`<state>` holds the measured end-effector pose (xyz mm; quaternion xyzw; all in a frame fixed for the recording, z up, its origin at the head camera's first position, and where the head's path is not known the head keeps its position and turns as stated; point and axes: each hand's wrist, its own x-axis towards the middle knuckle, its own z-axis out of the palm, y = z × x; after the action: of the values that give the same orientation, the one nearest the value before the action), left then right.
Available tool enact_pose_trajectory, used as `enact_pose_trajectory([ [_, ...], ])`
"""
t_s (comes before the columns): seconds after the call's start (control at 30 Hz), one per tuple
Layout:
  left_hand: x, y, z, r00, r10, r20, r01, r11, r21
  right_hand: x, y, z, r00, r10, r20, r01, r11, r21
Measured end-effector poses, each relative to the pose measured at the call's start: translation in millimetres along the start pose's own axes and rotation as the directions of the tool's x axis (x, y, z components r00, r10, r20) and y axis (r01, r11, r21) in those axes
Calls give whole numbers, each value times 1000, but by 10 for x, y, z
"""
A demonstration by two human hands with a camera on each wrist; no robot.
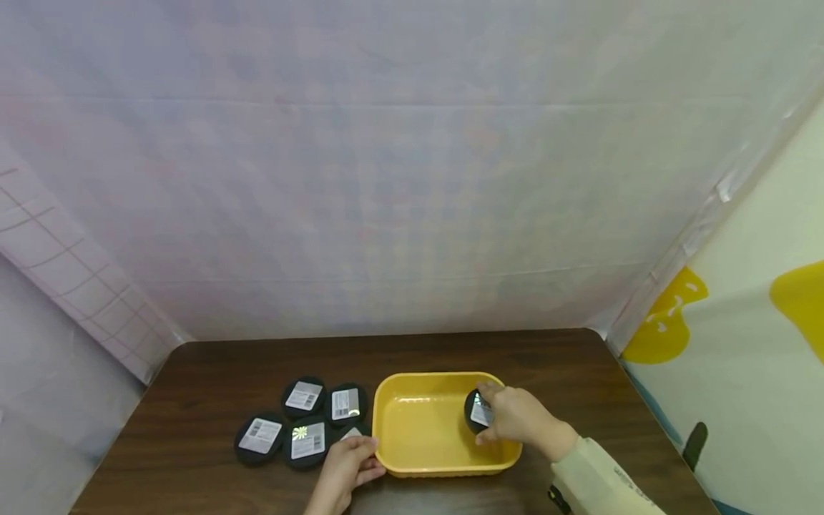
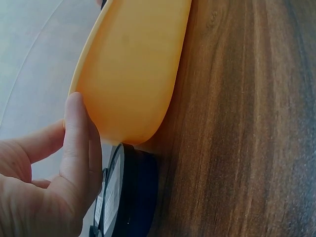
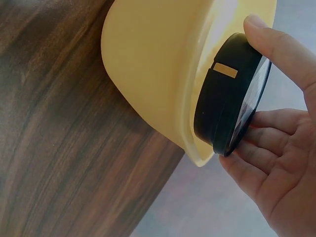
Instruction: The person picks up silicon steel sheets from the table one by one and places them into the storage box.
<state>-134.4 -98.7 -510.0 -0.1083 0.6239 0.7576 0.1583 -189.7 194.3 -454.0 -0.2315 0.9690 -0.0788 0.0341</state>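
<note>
A yellow plastic basin (image 1: 421,429) with rounded corners rests on the dark wooden table. My left hand (image 1: 350,461) pinches its near-left rim; in the left wrist view the thumb and fingertips (image 2: 75,106) meet at the edge. Over the basin's right end, my right hand (image 1: 520,416) grips a flat, round black tub (image 1: 478,413) with a white barcode label on its face. The right wrist view shows that tub (image 3: 229,98) tilted at the rim, thumb on one side and fingers on the other. A small yellow-orange patch marks its side.
Several more black tubs (image 1: 307,442) with labels lie in a cluster left of the basin, one partly hidden behind my left hand. A pale sheeted wall (image 1: 399,214) rises at the table's (image 1: 212,372) back edge. A dark rounded object (image 1: 694,445) stands off the right edge.
</note>
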Motion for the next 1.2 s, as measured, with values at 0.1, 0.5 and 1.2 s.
enact_pose_trajectory([
  [0.1,3,-5,-2,1000,-1,1,1,1000,-1,5,3,29,1000,9,1,-9,1000,6],
  [0.5,5,-10,-2,1000,-2,1,2,1000,-8,6,-14,108,1000,5,7,-5,1000,1],
  [1.2,6,-9,4,1000,2,-1,-2,1000,5,36,19,273,999,-43,19,43,999,-16],
])
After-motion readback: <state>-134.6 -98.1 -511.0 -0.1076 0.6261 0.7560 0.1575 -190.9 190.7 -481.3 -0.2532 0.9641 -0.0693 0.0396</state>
